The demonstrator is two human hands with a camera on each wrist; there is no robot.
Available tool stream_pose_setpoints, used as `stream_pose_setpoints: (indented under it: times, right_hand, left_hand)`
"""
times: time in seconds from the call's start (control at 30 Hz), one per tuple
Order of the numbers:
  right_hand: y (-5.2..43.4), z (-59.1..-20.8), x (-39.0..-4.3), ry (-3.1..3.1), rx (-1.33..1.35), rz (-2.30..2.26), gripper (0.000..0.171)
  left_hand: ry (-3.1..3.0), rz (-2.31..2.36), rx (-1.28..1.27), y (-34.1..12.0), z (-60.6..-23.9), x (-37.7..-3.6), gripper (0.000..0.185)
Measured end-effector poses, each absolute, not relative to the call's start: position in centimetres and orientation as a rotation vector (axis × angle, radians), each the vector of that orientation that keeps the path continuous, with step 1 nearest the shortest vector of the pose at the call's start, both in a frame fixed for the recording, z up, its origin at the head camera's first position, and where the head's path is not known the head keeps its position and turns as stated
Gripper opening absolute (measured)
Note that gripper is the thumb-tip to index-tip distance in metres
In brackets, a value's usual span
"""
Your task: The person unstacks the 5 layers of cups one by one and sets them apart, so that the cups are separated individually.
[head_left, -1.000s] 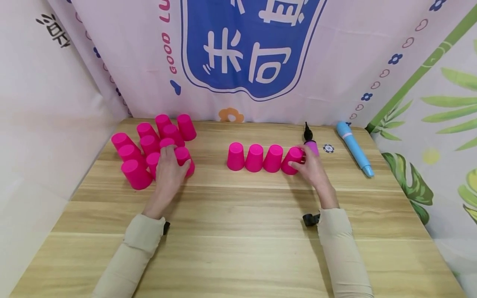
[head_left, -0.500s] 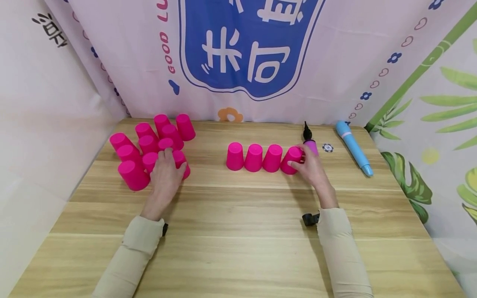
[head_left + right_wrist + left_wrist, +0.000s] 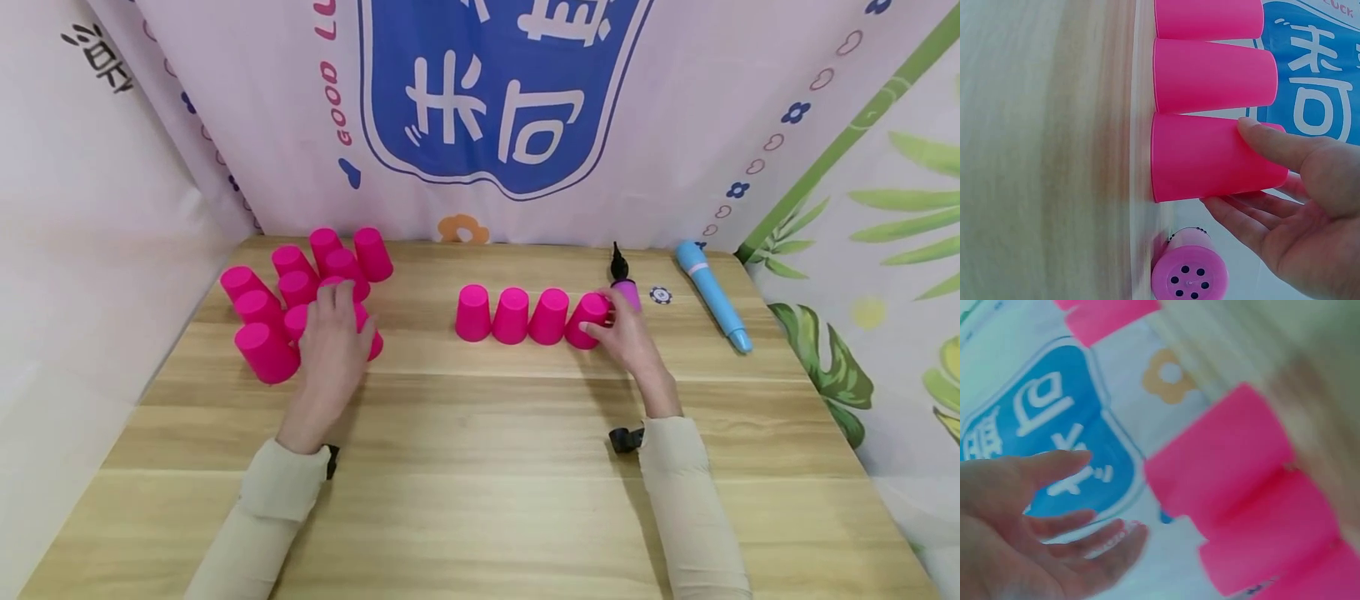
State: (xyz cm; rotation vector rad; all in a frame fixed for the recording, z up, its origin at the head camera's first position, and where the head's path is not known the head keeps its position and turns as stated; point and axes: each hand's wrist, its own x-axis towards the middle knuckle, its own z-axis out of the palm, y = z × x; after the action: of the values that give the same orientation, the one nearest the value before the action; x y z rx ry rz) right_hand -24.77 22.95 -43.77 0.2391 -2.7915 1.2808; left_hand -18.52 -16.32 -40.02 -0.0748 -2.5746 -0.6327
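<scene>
My right hand [image 3: 628,337] holds the rightmost pink plastic cup [image 3: 589,307] of a row of upside-down cups, thumb on its near side and fingers behind. In the right wrist view this cup [image 3: 1204,156] stands with its rim on the table, close beside its neighbour [image 3: 1216,76]. At the left, my left hand [image 3: 333,346] is over a cluster of more upside-down pink cups [image 3: 267,354], hiding some of them. The left wrist view shows that hand [image 3: 1054,531] with thumb and fingers apart and nothing between them, the cups [image 3: 1222,456] beyond its fingertips.
A purple hand pump [image 3: 627,293] with a black nozzle lies just behind the right hand. Right of it are a poker chip [image 3: 661,296] and a light-blue tube [image 3: 712,296]. A printed cloth [image 3: 420,208] hangs along the table's back edge.
My left hand first drew slightly left and nearer, the front cups of the cluster shifting a little left; now it is higher over the cups. The right hand stays on its cup.
</scene>
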Motion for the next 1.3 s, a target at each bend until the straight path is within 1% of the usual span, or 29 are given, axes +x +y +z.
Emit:
stream_pose_setpoints:
  times: [0.13, 0.27, 0.37, 0.5, 0.63, 0.8, 0.97, 1.13, 1.3]
  right_hand:
    - [23.0, -43.5, -24.9, -2.778, 0.237, 1.263, 0.058]
    - [23.0, -43.5, -24.8, -2.795, 0.227, 1.260, 0.059]
    - [23.0, -43.5, -24.7, -2.792, 0.230, 1.278, 0.059]
    - [22.9, -43.7, -24.7, -2.792, 0.228, 1.281, 0.058]
    - [22.8, -43.8, -24.7, -2.803, 0.220, 1.276, 0.058]
    - [22.8, -43.8, -24.7, -2.804, 0.221, 1.273, 0.058]
    - [22.9, -43.8, -24.7, -2.796, 0.227, 1.274, 0.058]
    - [22.9, -43.7, -24.8, -2.802, 0.222, 1.268, 0.058]
    - [23.0, -43.6, -24.7, -2.804, 0.217, 1.272, 0.057]
  left_hand:
    - [-2.490, -0.820, -0.299, -14.0, -39.4, -20.1, 0.051]
    - [-2.582, -1.119, -0.384, -11.2, -40.1, -21.8, 0.061]
    - [-2.663, -1.282, -0.367, -9.3, -40.9, -22.9, 0.070]
    - [-2.708, -1.325, -0.331, -7.5, -41.9, -24.2, 0.074]
    - [-2.734, -1.295, -0.263, -6.7, -42.8, -25.0, 0.070]
    - [-2.761, -1.280, -0.174, -6.3, -43.7, -25.2, 0.060]
    - [-2.772, -1.264, -0.132, -6.0, -44.1, -25.4, 0.056]
    - [-2.779, -1.264, -0.107, -5.8, -44.0, -25.5, 0.054]
    - [-2.777, -1.237, -0.047, -6.0, -43.7, -25.0, 0.056]
